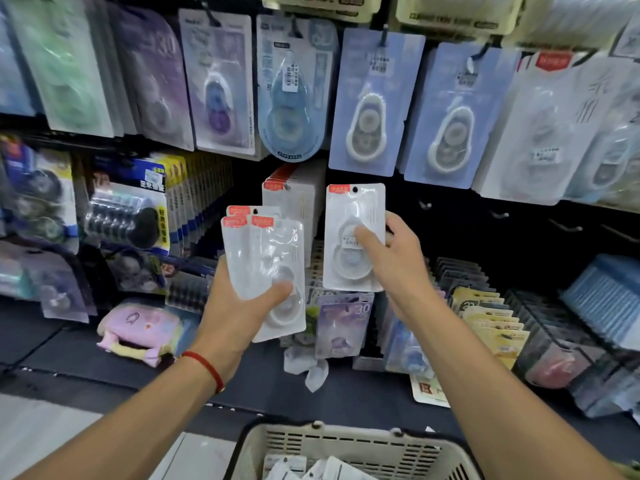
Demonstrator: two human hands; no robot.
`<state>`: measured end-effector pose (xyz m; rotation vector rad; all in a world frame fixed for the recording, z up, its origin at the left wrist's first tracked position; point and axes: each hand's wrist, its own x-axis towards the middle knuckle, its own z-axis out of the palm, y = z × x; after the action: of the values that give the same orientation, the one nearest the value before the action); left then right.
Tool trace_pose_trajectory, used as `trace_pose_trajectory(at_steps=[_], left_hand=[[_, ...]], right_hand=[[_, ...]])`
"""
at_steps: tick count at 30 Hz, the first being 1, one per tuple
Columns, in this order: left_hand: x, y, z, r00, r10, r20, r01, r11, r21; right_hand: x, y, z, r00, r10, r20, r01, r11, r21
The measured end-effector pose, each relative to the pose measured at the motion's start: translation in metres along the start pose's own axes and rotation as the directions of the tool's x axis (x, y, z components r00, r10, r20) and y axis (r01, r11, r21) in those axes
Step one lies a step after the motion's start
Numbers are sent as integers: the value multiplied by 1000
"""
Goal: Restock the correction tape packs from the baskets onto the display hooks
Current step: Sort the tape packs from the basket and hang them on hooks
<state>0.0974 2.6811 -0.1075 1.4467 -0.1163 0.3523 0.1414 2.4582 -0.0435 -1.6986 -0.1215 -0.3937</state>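
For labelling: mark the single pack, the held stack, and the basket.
single pack (346, 268), head view, lower blister.
held stack (263, 258), head view, front pack's face.
basket (346, 432), head view, far rim.

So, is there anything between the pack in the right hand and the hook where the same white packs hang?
Nothing visible. The single pack in the right hand is just right of the hanging white packs, with open space between. The hook itself is hidden behind those packs.
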Motion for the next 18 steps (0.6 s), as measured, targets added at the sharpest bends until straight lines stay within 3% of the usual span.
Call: trace_pose_trajectory(at_steps=[9,13,15,18], left_hand=[[-1,7,-1,996,86,-17,-85,996,32],[0,5,2,998,55,7,-56,998,23],[0,3,5,998,42,36,-42,999,0],[1,4,9,996,39,78,-34,998,-58]], right_hand=[[-3,6,10,995,-31,-90,25,998,-56],[-4,9,11,995,4,-100,-43,917,-397],[-9,10,13,998,-43,-53,17,909,-416],[-19,10,21,991,4,133,32,963,-267]])
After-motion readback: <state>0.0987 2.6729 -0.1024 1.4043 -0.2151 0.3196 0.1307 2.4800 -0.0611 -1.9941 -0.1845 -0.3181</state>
